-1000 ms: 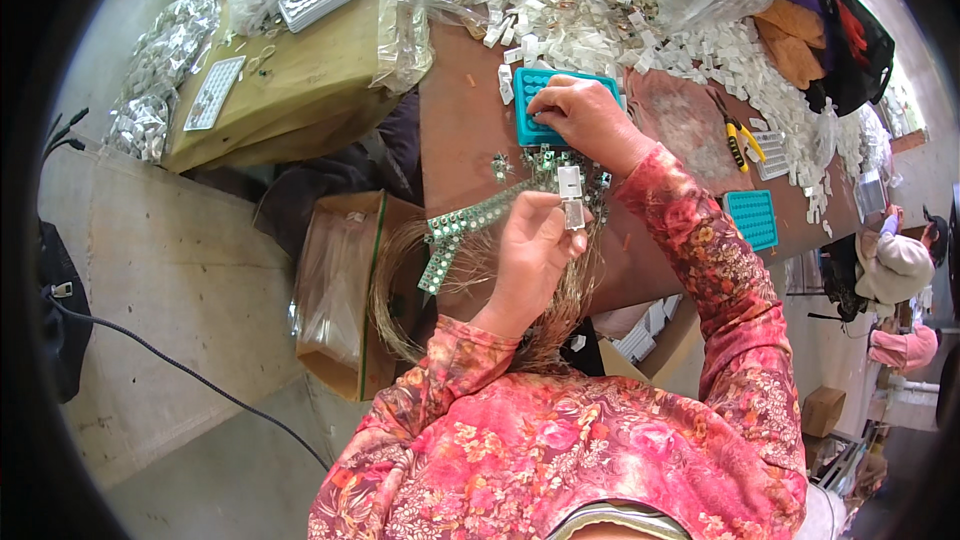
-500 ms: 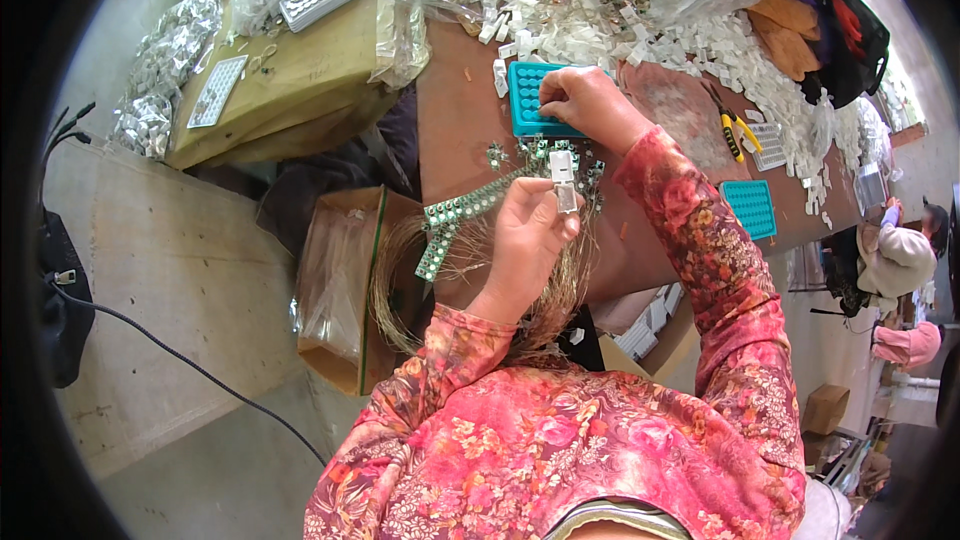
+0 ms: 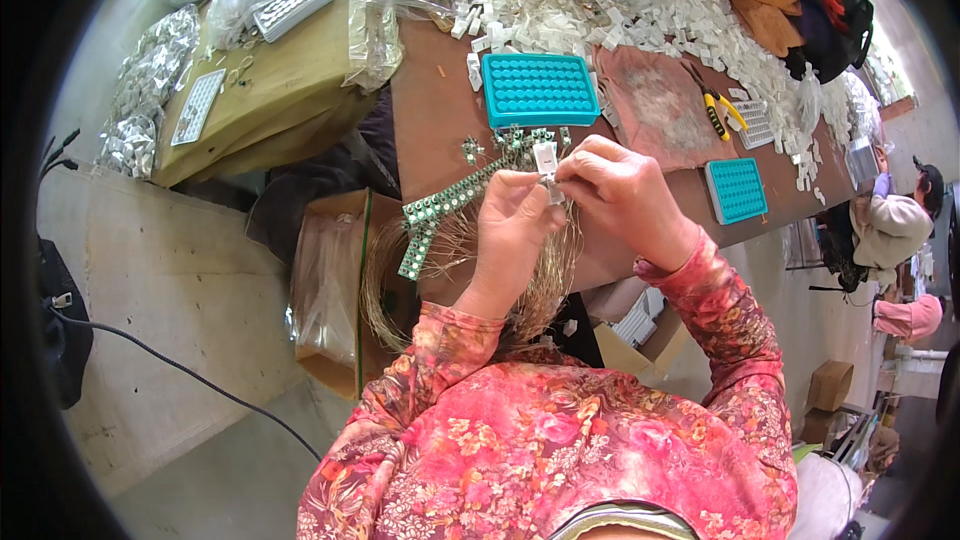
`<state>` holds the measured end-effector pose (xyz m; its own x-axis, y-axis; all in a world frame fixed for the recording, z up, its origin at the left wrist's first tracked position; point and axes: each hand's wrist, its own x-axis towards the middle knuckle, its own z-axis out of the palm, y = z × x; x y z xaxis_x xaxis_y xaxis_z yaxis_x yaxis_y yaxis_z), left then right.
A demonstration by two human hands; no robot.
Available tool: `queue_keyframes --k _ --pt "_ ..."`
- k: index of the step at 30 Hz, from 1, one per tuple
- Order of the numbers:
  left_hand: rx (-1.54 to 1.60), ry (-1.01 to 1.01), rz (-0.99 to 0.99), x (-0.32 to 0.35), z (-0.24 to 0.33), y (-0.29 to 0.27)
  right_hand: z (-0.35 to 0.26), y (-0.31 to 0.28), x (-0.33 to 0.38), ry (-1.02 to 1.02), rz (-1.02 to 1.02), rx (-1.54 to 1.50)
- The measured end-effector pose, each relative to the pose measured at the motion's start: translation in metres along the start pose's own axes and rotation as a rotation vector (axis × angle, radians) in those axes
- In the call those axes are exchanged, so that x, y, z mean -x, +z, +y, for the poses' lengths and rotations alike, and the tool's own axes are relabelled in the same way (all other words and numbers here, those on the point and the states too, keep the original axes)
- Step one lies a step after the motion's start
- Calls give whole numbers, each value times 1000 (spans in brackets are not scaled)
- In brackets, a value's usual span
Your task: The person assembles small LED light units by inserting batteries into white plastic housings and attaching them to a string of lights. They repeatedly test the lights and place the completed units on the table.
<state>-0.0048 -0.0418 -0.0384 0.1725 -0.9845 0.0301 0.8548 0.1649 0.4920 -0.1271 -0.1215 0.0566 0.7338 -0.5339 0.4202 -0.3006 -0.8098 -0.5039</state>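
My left hand point(image 3: 514, 232) pinches a small white plastic casing with a clear hinged flap point(image 3: 545, 157) between thumb and fingertips, holding it above the table. Close against it, my right hand point(image 3: 628, 188) has thumb and fingers pressed together at the casing's lower part; whatever small thing they may hold is hidden. Just beyond both hands lies a teal tray point(image 3: 540, 90) with rows of round pockets. Strips of small green circuit boards point(image 3: 450, 202) lie to the left of my hands, with thin golden wires point(image 3: 545, 285) hanging below them toward my lap.
A heap of white plastic casings point(image 3: 690, 30) covers the far side of the table. On the right are a reddish cloth point(image 3: 655, 105), yellow-handled pliers point(image 3: 715, 116) and a second teal tray point(image 3: 736, 191). A cardboard box point(image 3: 335, 285) stands at the left edge. Another person point(image 3: 890, 215) sits far right.
My right hand has left the teal tray and come back to the casing in my left hand. The tray's pockets now show fully.
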Motion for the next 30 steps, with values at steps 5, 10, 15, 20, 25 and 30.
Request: queue_keyframes --k 5,10,15,20,25,30 --pt "-85 -6 14 2 2 -1 -1 1 6 -73 -75 103" --pt "-117 -29 11 2 3 1 -2 -3 7 -64 -72 105" --pt "-96 -39 -24 1 5 2 -4 -2 10 36 82 82" --pt "-96 -39 12 1 3 3 -5 4 9 8 128 45" --pt "-109 -47 -26 1 3 0 -1 3 9 97 67 -96" --pt "-72 -46 33 0 3 2 1 13 17 -94 129 84"
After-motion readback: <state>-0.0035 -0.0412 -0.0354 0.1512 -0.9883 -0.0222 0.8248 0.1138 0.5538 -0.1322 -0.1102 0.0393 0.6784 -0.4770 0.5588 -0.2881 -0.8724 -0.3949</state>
